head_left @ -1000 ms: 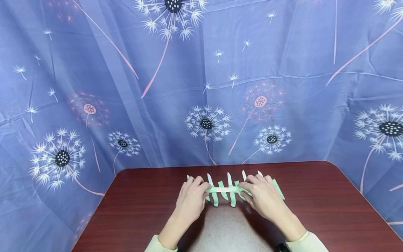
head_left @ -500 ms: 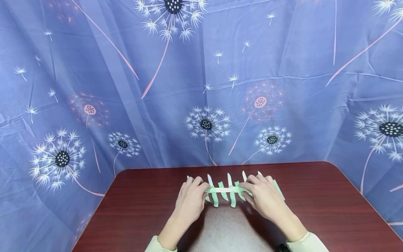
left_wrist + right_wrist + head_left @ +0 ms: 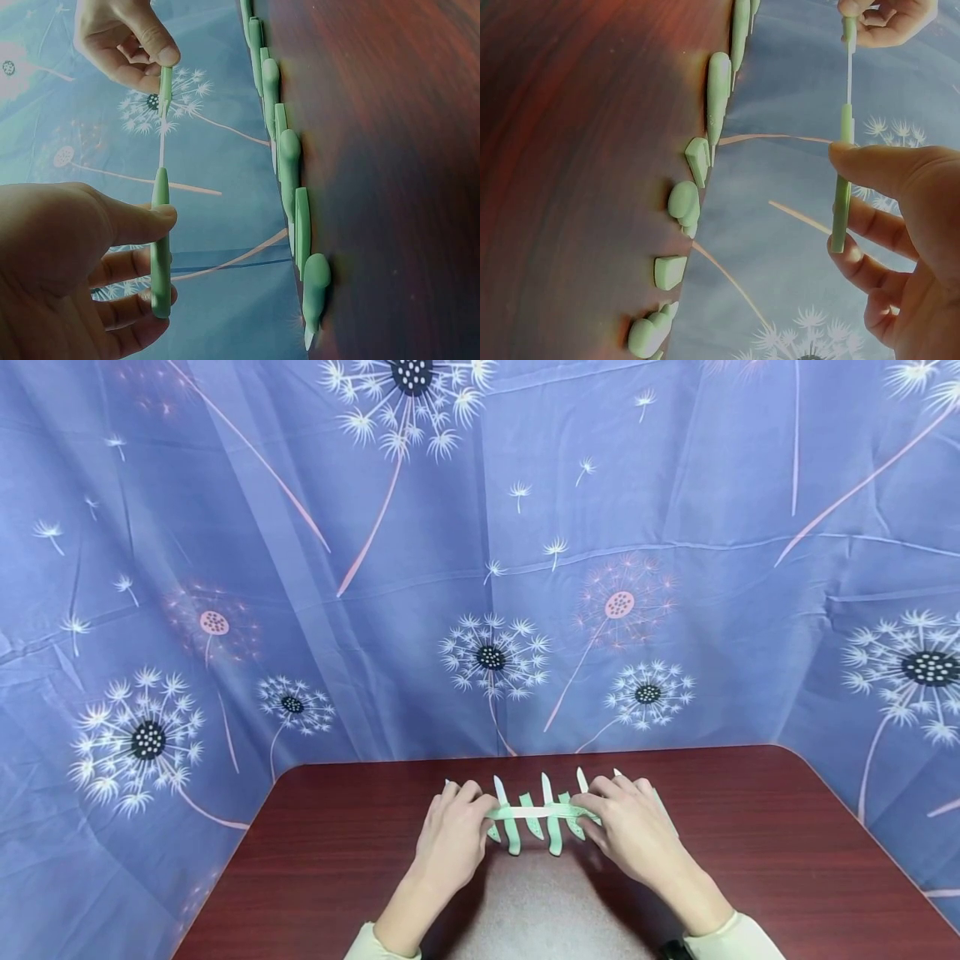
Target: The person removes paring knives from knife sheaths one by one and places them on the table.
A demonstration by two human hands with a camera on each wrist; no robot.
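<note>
My left hand [image 3: 453,835] grips the green handle [image 3: 160,247] of a small paring knife, thumb on one side and fingers on the other. The knife lies crosswise, its pale blade [image 3: 529,812] pointing right. A green blade sheath [image 3: 842,202] is pinched between thumb and fingers of my right hand [image 3: 633,835]. Bare blade spans the gap between handle and sheath, and its tip is hidden at the sheath's mouth. In both wrist views, knife and sheath line up in one straight line, held above the table.
Behind the held knife, several green-handled paring knives [image 3: 513,837] lie in a row on the dark red table [image 3: 345,827], blades pointing away. Green sheaths [image 3: 533,825] lie between them. The hands partly cover both ends of the row. A blue dandelion-print cloth [image 3: 405,693] hangs behind the table.
My right hand covers slightly more of the sheath at the row's right end. Otherwise both hands and the held knife stay almost where they were.
</note>
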